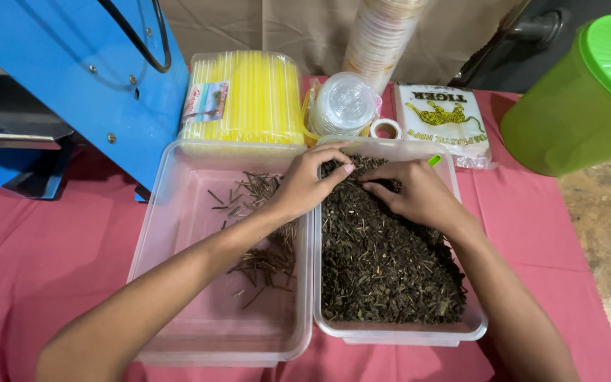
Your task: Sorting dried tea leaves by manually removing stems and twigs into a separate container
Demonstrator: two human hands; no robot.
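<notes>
Both forearms extend forward. Left hand (304, 185) and right hand (413, 192) rest palm-down, fingers loosely spread, gripping nothing, tips touching the dried leaves (383, 262) beneath them.

Green lidded jug (588, 99) and blue machine (58, 78) cut off by frame edges; cup stack (383, 39) cropped at top; right hand's (419, 194) fingertips buried in dried leaves (383, 262).

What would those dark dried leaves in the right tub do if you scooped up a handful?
The dried leaves look like loose, crumbly flakes, so they would probably spill between the fingers. They seem light for their bulk. Thin pieces likely crush easily under the right hand.
</notes>
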